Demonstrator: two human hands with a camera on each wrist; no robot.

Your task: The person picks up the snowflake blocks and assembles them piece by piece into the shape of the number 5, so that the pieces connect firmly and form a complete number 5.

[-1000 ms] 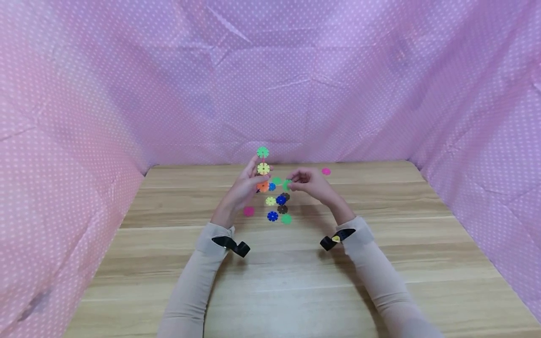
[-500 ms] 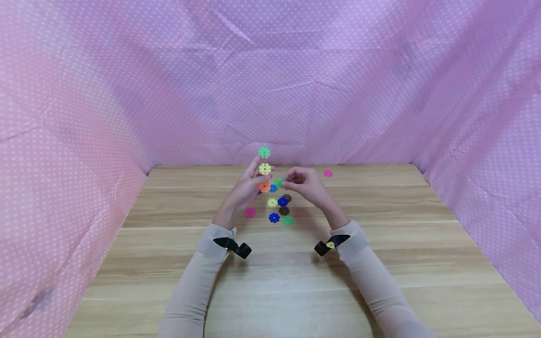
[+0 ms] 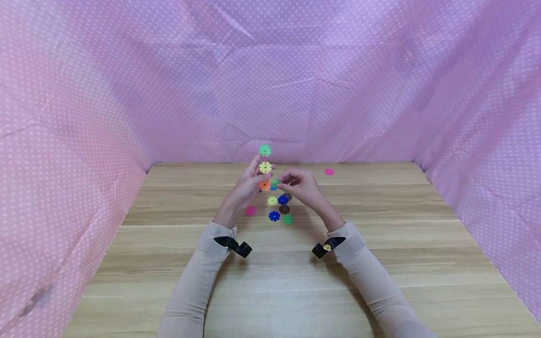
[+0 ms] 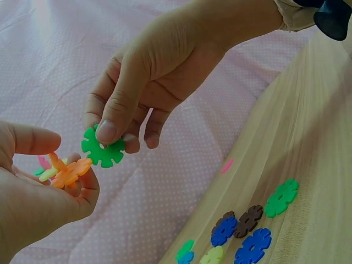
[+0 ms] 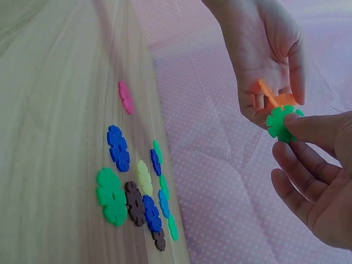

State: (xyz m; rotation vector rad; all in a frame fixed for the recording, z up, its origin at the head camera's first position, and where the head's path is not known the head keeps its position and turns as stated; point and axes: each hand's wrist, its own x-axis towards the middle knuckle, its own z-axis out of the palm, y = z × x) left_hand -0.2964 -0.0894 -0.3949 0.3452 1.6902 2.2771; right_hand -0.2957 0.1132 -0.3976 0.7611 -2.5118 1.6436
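Note:
My left hand holds an upright chain of notched plastic snowflake discs, thumb against its lower part. From the top run a light green disc, an edge-on pink piece, a yellow disc and an orange disc. Another orange disc stands crosswise to that one in the right wrist view. Between thumb and fingers my right hand pinches a green disc. In the left wrist view, this disc's edge is right beside the orange disc. Part of the chain is hidden behind the left fingers.
Loose discs lie on the wooden table below the hands: dark blue, green, brown, pale yellow and pink. Another pink disc lies near the far edge. Pink dotted cloth encloses the table.
My right hand has moved left with the green disc, bringing it up close to the orange end of the chain. The left hand has stayed nearly still.

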